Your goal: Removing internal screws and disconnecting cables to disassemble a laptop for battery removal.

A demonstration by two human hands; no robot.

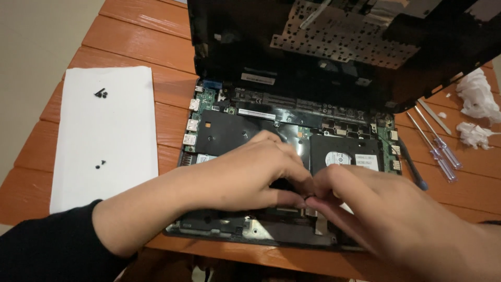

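Note:
An opened laptop base (224, 130) lies on the wooden table, its board and a hard drive (347, 156) exposed. The keyboard cover (334, 42) is tilted up behind it. My left hand (250, 172) rests on the black battery area, its fingertips pressed down near the middle front. My right hand (376, 203) meets it there, with fingertips pinching at a small connector or ribbon cable (308, 197). What exactly the fingers hold is hidden.
A white paper sheet (109, 151) to the left carries small black screws (100, 94). Two clear-handled screwdrivers (441, 151) and a thin metal tool lie at the right, with crumpled white tissue (477, 96) beyond them. The table's front edge is close below the laptop.

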